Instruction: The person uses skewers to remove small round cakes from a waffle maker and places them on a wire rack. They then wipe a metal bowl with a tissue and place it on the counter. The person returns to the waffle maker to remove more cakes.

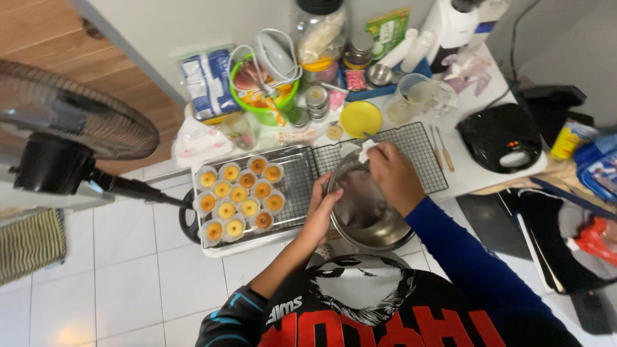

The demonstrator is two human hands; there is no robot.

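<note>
Filled tart cups (239,200) sit beside a yellow lid (360,118) and fan (61,122).

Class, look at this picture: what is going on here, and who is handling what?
A person stands at a crowded white table, seen from above. Their left hand steadies the rim of a metal mixing bowl, while their right hand holds a small white object inside the bowl; what it is cannot be made out. To the left, small filled cakes in paper cups sit in rows on a wire cooling rack. Jars, bags and a yellow lid crowd the back.
</note>
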